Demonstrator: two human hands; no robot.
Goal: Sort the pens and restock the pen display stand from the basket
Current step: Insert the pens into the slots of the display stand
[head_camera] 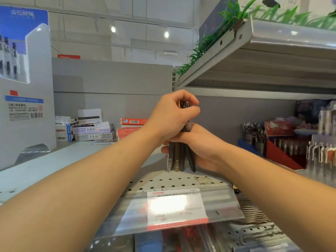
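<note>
Pens (179,157), a dark bundle standing upright, had their tips just above the perforated shelf (181,180). The left hand (171,120) curled over the bundle's top, fingers closed around the upper ends; the right hand (201,146) gripped the bundle around its middle from the right. On the shelf-edge price label (174,206), only red "mart" lettering was readable; the remaining print was blurred.
</note>
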